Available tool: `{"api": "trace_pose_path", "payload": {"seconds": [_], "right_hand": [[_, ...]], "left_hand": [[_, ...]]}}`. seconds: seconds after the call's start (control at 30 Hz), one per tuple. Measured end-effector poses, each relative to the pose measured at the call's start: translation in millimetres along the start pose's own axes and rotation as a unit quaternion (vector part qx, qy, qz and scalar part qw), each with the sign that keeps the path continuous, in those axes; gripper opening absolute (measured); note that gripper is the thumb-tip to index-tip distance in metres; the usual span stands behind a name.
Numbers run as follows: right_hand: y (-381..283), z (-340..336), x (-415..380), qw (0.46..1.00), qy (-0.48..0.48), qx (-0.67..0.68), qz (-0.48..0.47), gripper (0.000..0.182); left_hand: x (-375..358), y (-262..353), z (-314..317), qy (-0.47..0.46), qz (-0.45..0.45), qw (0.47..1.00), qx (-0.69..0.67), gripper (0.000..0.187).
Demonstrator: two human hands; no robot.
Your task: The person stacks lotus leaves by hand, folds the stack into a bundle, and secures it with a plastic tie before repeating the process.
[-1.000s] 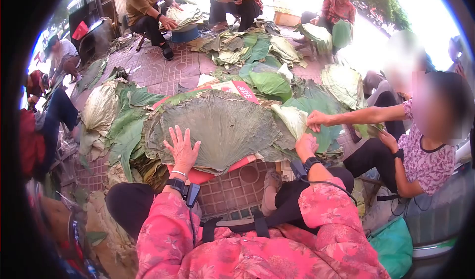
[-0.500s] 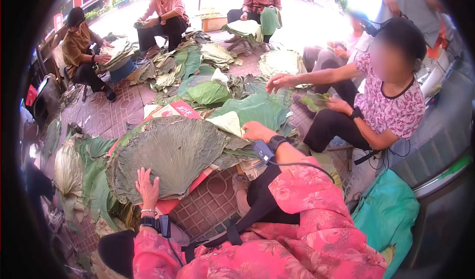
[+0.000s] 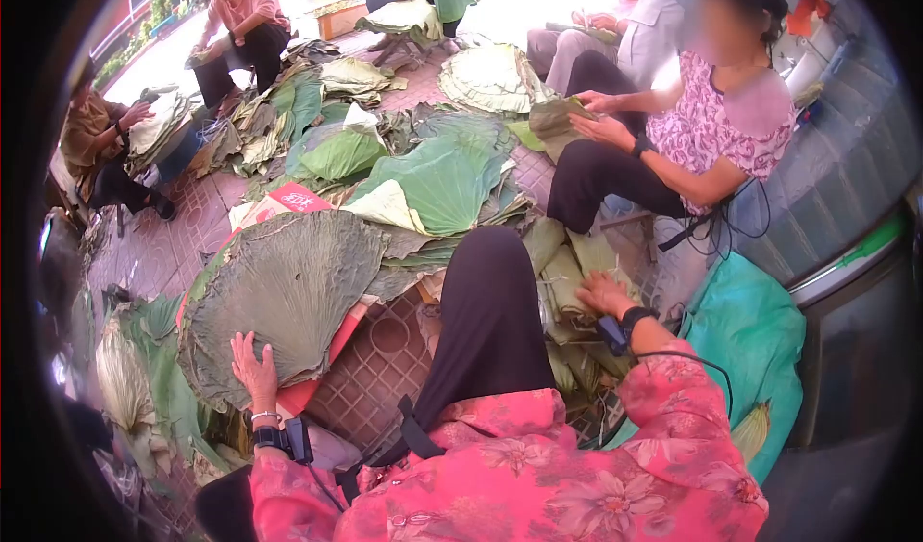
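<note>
My left hand [image 3: 254,374] lies flat with fingers spread on the near edge of a stack of dried, grey-green lotus leaves [image 3: 288,287]. A red box [image 3: 351,328] shows from beneath that stack. To the right of my raised knee, my right hand [image 3: 606,295] rests with fingers outstretched on a pile of folded lotus leaves [image 3: 565,282]. Nothing shows gripped in it, though its fingertips partly cover the leaves. Beyond the stack lie a broad green leaf [image 3: 447,184] and a paler folded leaf [image 3: 389,205].
At right a co-worker [image 3: 731,124] holds a leaf [image 3: 558,126] in both hands. Several other people sit farther back among leaf piles. A green sack [image 3: 740,326] lies beside my right arm. More leaves [image 3: 178,374] are heaped at left on the paved ground [image 3: 144,244].
My right hand has left the pale leaf beyond the stack and moved right onto the folded leaves. My left hand stays on the stack. The co-worker's outstretched arm has drawn back.
</note>
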State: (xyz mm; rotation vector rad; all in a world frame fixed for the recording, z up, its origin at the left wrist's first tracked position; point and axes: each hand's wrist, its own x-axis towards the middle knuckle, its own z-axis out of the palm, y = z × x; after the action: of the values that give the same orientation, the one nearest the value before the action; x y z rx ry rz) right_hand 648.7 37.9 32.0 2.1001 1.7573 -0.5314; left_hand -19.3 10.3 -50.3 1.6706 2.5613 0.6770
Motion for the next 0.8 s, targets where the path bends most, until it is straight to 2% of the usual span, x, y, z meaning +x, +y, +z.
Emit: {"api": "trace_pose_path", "payload": {"seconds": [0.07, 0.13, 0.23, 0.27, 0.37, 0.4, 0.5, 0.57, 0.63, 0.7, 0.77, 0.8], "right_hand": [[31.4, 3.2, 36.1, 0.979, 0.090, 0.179, -0.033, 0.057], [32.2, -15.5, 37.5, 0.962, 0.186, 0.200, -0.021, 0.056], [2.7, -43.7, 5.4, 0.968, 0.216, 0.126, 0.021, 0.056], [2.6, -30.1, 5.3, 0.972, 0.201, 0.125, -0.009, 0.056], [-3.0, 4.2, 4.7, 0.999, 0.007, -0.047, -0.022, 0.056], [-7.4, -0.5, 0.5, 1.000, 0.014, -0.018, -0.020, 0.056], [-8.9, -8.5, 1.9, 0.988, 0.124, 0.087, 0.016, 0.053], [-16.5, -14.0, 7.4, 0.967, 0.220, 0.124, -0.035, 0.049], [-30.2, -24.1, 13.1, 0.947, 0.257, 0.168, -0.096, 0.046], [-45.8, -37.6, 34.9, 0.922, 0.263, 0.236, -0.159, 0.046], [-81.5, -69.4, 42.2, 0.895, 0.258, 0.303, -0.202, 0.037], [-96.1, -83.8, 47.9, 0.888, 0.224, 0.328, -0.230, 0.035]], "left_hand": [[0.0, -4.8, 2.9, -0.001, 0.008, 1.000, 0.001, 0.047], [-0.5, -7.7, 5.3, 0.006, 0.016, 1.000, 0.005, 0.047], [0.7, -11.4, 9.2, 0.016, 0.024, 1.000, 0.012, 0.046], [0.5, -11.9, 8.1, 0.016, 0.029, 0.999, 0.017, 0.046], [1.4, -11.0, 5.8, 0.003, 0.023, 1.000, 0.016, 0.047], [1.6, -10.0, 6.6, 0.003, 0.033, 0.999, 0.013, 0.047], [-2.4, -6.7, 2.7, 0.009, 0.030, 0.999, 0.011, 0.048], [-6.0, 5.8, -4.7, 0.008, 0.011, 1.000, 0.003, 0.048], [-10.1, 13.7, -8.8, 0.008, 0.000, 1.000, -0.012, 0.048], [-11.1, 19.5, -10.2, 0.010, 0.002, 1.000, -0.019, 0.049], [-14.1, 19.5, -14.4, 0.018, 0.000, 1.000, -0.018, 0.049], [-13.8, 21.0, -13.7, 0.021, 0.003, 1.000, -0.020, 0.048]]}}
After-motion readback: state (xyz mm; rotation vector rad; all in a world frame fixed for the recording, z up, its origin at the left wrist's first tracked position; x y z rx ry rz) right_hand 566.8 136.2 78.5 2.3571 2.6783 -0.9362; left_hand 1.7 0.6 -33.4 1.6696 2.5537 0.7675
